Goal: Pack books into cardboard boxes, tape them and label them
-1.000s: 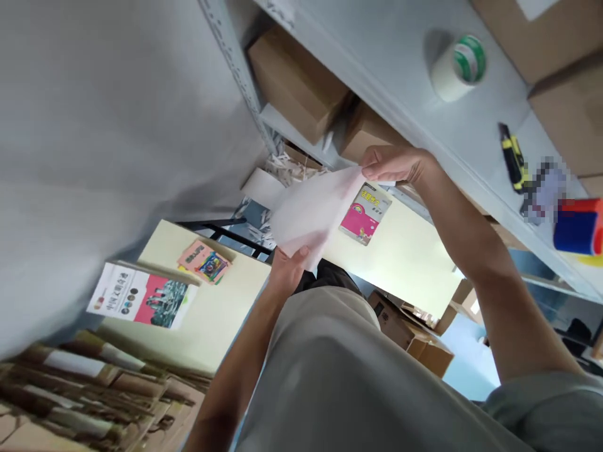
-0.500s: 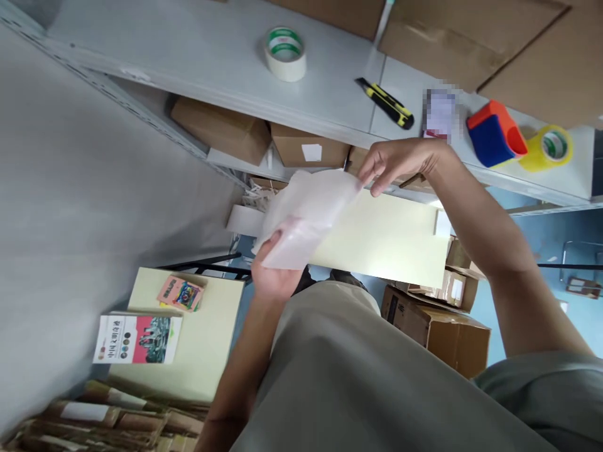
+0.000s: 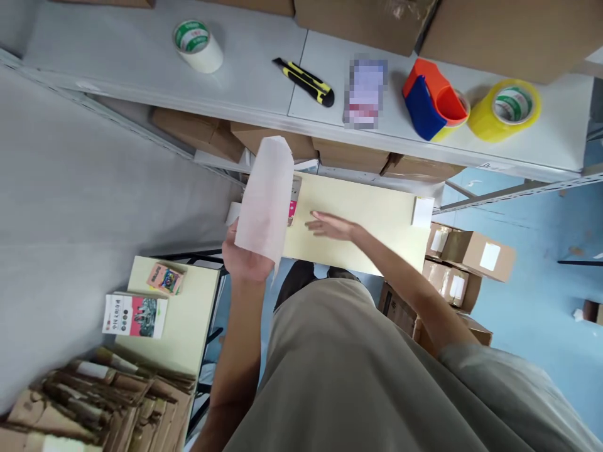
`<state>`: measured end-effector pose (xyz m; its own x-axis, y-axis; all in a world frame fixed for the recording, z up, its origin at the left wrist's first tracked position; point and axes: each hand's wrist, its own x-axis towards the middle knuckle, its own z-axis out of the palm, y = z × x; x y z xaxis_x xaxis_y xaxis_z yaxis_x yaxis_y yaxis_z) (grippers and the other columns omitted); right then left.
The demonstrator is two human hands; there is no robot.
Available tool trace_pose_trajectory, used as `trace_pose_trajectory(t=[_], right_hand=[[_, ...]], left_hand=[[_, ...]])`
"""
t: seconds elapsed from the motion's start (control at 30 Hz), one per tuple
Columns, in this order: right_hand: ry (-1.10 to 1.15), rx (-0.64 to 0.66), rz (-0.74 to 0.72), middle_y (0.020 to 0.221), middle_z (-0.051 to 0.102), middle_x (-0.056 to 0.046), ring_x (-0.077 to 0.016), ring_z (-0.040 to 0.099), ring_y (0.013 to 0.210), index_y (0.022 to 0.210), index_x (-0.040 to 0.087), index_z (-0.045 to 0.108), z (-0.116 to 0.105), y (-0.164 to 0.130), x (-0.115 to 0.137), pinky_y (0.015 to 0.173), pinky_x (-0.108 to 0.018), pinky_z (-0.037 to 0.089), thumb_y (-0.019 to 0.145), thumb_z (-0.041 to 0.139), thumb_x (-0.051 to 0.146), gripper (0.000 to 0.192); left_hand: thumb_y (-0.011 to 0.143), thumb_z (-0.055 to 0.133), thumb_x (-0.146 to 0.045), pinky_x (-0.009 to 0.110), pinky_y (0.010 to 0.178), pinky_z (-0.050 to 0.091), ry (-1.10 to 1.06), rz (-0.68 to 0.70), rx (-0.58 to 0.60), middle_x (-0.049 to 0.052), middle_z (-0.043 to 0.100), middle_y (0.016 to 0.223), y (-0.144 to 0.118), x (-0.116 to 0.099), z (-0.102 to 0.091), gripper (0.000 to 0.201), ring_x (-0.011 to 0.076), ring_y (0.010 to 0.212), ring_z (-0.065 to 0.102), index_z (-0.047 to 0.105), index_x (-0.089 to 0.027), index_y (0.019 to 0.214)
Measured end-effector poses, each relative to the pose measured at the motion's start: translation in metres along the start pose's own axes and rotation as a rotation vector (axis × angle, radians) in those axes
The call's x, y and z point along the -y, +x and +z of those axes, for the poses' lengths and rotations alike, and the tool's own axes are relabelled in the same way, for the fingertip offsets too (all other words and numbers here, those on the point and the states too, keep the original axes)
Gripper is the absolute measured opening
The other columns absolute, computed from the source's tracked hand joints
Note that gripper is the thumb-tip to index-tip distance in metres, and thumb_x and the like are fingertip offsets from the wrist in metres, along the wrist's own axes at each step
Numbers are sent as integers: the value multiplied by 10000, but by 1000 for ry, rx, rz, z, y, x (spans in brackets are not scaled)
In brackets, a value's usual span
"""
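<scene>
White translucent bag [image 3: 264, 194], pinched at its lower end by the left hand [image 3: 245, 257], may sag or slip; the right hand [image 3: 332, 226], at 3 o'clock, reaches open-fingered toward the partly hidden pink book [image 3: 292, 210].

left hand [image 3: 245, 258] raised, fingers closed in a grip; right hand [image 3: 330, 226] extended, fingers spread flat

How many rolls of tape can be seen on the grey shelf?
2 loose: a white roll at left, a yellow roll at right. Another may sit hidden in the red-blue dispenser.
</scene>
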<state>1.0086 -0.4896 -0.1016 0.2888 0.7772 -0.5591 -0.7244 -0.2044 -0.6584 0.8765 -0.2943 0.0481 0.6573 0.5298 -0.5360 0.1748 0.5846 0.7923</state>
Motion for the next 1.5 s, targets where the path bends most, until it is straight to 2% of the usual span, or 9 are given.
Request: trace_pose_trajectory(t=[0.27, 0.43, 0.63, 0.8, 0.97, 1.1, 1.2, 1.3, 1.5], right_hand=[[541, -7, -149, 1405, 869, -122, -338, 760, 1452, 1359, 291, 692, 56, -8, -54, 1294, -546, 597, 1016, 721, 831, 641], [399, -540, -361, 1121, 882, -57, -300, 800, 1202, 1049, 308, 708, -38, -58, -54, 1041, -405, 672, 784, 963, 643, 497], [0, -996, -229, 790, 725, 41, -163, 676, 812, 827, 260, 668, -153, -124, -97, 798, -270, 566, 792, 937, 595, 431], [-174, -1153, -99, 807, 757, 17, -172, 672, 827, 841, 229, 721, -185, -117, -130, 831, -272, 545, 930, 805, 364, 183], [-238, -1313, 10, 958, 841, -77, -226, 742, 944, 870, 235, 720, -196, -108, -149, 909, -313, 562, 985, 777, 331, 160], [-303, -1429, 124, 1093, 886, -161, -278, 790, 1022, 908, 219, 756, -198, -107, -153, 978, -363, 592, 985, 814, 349, 161], [-305, -1497, 176, 1154, 889, -194, -303, 810, 1073, 965, 181, 797, -197, -104, -153, 1036, -395, 600, 1006, 806, 334, 159], [-307, -1555, 222, 1259, 872, -222, -315, 812, 1153, 1130, 123, 831, -190, -100, -151, 1084, -409, 599, 1067, 762, 322, 220], [-368, -1859, 236, 1538, 695, -301, -357, 742, 1350, 1485, 79, 736, -146, -74, -146, 1145, -461, 607, 1101, 809, 417, 516]], left_hand=[[1089, 550, -353, 455, 1216, 676, 9, -46, 31, 82, 896, 1194, 5, 23, 27, 344, 331, 1543, 728, 870, -240, 1035], [1058, 665, -485, 434, 1090, 719, 80, 0, 5, 80, 896, 1208, 34, 47, 15, 302, 338, 1459, 776, 862, -284, 1164], [919, 840, -337, 248, 790, 640, 328, -287, -144, 104, 882, 1079, 96, 126, -25, 187, 189, 879, 846, 793, -210, 1048], [895, 972, -387, 228, 702, 577, 695, -422, -171, 92, 843, 900, 110, 161, -54, 285, 155, 678, 779, 793, -185, 986], [831, 1054, -436, 364, 758, 655, 1009, -703, 40, 229, 851, 813, 125, 145, -68, 363, 327, 753, 845, 822, -158, 847], [947, 933, -517, 541, 1192, 641, 1383, -101, 70, 249, 897, 1244, 164, 126, -64, 398, 448, 1329, 837, 898, -179, 1155], [932, 940, -553, 635, 1479, 331, 1603, 295, 201, 275, 479, 1889, 204, 120, -61, 895, 485, 1821, 368, 678, -162, 1694], [924, 931, -624, 723, 1503, 169, 1724, 268, 382, 297, 156, 2001, 236, 126, -66, 1160, 538, 1880, 124, 463, -119, 1857], [1003, 837, -561, 754, 1487, 175, 1691, 232, 388, 318, 152, 1994, 249, 150, -90, 1076, 552, 1873, 138, 419, -98, 1879]])
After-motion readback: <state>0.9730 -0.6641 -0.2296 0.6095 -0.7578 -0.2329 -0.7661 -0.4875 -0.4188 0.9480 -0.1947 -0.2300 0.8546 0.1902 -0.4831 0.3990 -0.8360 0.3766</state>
